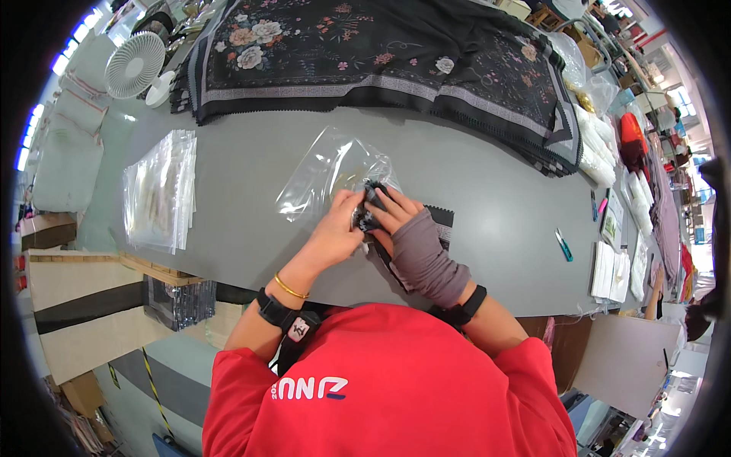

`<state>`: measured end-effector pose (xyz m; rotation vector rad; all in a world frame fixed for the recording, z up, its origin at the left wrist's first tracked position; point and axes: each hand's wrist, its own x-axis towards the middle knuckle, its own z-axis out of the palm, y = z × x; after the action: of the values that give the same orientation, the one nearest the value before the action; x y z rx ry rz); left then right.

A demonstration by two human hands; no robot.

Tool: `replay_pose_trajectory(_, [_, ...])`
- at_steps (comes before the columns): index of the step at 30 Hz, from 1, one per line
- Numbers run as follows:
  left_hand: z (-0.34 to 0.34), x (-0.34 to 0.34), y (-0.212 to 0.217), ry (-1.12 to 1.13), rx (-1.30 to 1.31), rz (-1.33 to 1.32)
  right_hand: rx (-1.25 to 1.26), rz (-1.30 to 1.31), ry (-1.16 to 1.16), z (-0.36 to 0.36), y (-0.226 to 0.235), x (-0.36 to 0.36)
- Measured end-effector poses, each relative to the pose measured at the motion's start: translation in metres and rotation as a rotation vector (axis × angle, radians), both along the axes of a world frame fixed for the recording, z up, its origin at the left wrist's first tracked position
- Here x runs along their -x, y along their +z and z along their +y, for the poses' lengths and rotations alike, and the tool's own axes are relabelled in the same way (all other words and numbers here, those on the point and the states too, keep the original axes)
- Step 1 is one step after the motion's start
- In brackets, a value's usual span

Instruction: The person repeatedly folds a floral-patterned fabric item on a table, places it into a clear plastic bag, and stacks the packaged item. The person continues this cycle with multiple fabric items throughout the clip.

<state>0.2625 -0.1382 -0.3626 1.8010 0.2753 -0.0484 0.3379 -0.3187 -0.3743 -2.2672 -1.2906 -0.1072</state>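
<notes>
A clear plastic bag [316, 179] lies on the grey table, its near end up against my hands. My left hand [339, 227] is closed at that near end, fingers pinched where bag and cloth meet. My right hand [397, 215], in a grey fingerless sleeve, presses a bunched dark patterned scarf [371, 204] with bent fingers. More of the folded black cloth [442, 219] shows to the right, beyond my right wrist. Both palms are hidden, and how far the cloth sits inside the bag cannot be made out.
Floral black scarves [365, 61] lie spread in a stack along the far side. A pile of clear bags [161, 190] rests at left, near a white fan [135, 65]. Teal-handled snips [563, 245] and white packets [609, 270] lie at right on the grey table [510, 228].
</notes>
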Motion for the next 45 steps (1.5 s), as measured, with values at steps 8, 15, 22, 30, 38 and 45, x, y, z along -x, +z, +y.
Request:
replay_pose_trajectory(8, [-0.001, -0.007, 0.038, -0.25, -0.82, -0.424, -0.108, -0.254, 0.021, 0.066, -0.015, -0.031])
replay_pose_trajectory(15, [0.032, -0.005, 0.022, -0.271, -0.607, -0.361, 0.234, -0.105, 0.318, -0.008, 0.018, -0.004])
replay_pose_trajectory(22, [0.011, 0.006, 0.014, -0.351, -0.665, -0.433, 0.279, -0.159, 0.333, -0.005, -0.011, -0.055])
replay_pose_trajectory(30, [-0.004, 0.053, -0.016, -0.334, -0.932, -0.426, 0.019, 0.298, 0.175, 0.003, 0.0, -0.01])
replay_pose_trajectory(38, [-0.006, 0.054, -0.022, -0.277, -0.838, -0.209, 0.156, 0.083, 0.124, 0.055, -0.021, -0.018])
replay_pose_trajectory(45, [0.005, 0.047, -0.022, -0.227, -0.838, -0.209, 0.357, 0.115, 0.128, 0.116, 0.007, -0.027])
